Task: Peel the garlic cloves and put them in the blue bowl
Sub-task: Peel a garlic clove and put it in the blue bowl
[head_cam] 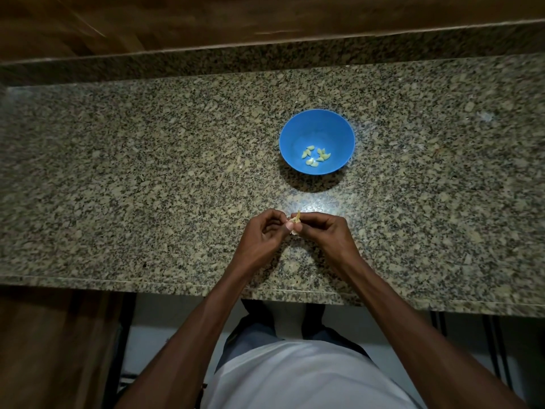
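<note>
Hands (293, 228) midway between bowl (290, 128), counter edge (177, 286)

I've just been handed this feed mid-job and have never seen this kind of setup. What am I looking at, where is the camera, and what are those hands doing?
There is no machine here: a person works with two bare hands. The single picture comes from a wide-angle camera worn on the person's head, looking forward and down, so the arms reach in from the bottom edge.

The surface is a speckled granite counter. On it stands a blue bowl holding several peeled garlic cloves.

Nearer the person, the left hand and right hand meet over the counter. Together they pinch one garlic clove between fingertips, with a strip of papery skin sticking up from it. It looks partly peeled; the fingers hide how much skin remains.
</note>
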Motion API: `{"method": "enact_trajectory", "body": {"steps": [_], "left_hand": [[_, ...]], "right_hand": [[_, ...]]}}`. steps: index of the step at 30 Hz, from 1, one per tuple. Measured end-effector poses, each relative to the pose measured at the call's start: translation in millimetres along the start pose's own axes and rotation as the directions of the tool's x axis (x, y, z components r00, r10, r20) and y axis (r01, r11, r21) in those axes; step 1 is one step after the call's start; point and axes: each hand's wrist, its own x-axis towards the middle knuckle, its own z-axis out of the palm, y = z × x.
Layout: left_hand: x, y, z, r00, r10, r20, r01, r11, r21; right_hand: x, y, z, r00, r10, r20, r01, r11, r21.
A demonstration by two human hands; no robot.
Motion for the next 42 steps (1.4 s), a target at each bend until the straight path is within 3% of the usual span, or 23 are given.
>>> {"method": "enact_trajectory", "body": {"steps": [9, 14, 23, 29, 32, 35, 38, 42], "left_hand": [[2.7, 4.9, -10.4, 0.967, 0.185, 0.173, -0.235, 0.912, 0.336], [9.5, 7.2, -14.1, 0.939, 0.231, 0.253, -0.319, 0.859, 0.401], [2.4, 5.1, 3.8, 0.968, 0.205, -0.148, -0.168, 0.959, 0.228], [-5.4, -0.3, 16.2, 0.941, 0.199, -0.273, -0.126, 0.957, 0.26], [-7.9, -1.4, 23.0, 0.941, 0.119, -0.317, -0.068, 0.984, 0.167], [-6.3, -2.7, 25.7, 0.94, -0.117, -0.322, 0.069, 0.985, -0.157], [-4.5, -2.2, 21.3, 0.91, -0.322, -0.262, 0.151, 0.844, -0.514], [-5.2, -1.9, 10.4, 0.904, -0.367, -0.221, 0.154, 0.759, -0.633]], "right_hand": [[-3.9, 0.5, -1.4, 0.999, 0.026, 0.033, -0.027, 0.999, 0.036], [-5.4, 2.4, -3.8, 0.998, 0.05, 0.047, -0.052, 0.998, 0.027], [1.5, -3.9, 8.9, 0.991, 0.123, -0.048, -0.112, 0.976, 0.186], [-2.3, 2.0, 15.5, 0.975, 0.201, -0.093, -0.171, 0.95, 0.26], [-1.9, 2.7, 19.4, 0.975, 0.185, -0.124, -0.153, 0.961, 0.231], [1.4, 2.5, 19.2, 0.97, 0.193, -0.147, -0.155, 0.959, 0.236], [7.5, 3.5, 12.5, 0.967, 0.192, -0.167, -0.161, 0.97, 0.18], [17.0, -1.9, 9.0, 0.983, 0.045, -0.178, -0.062, 0.994, -0.089]]}}
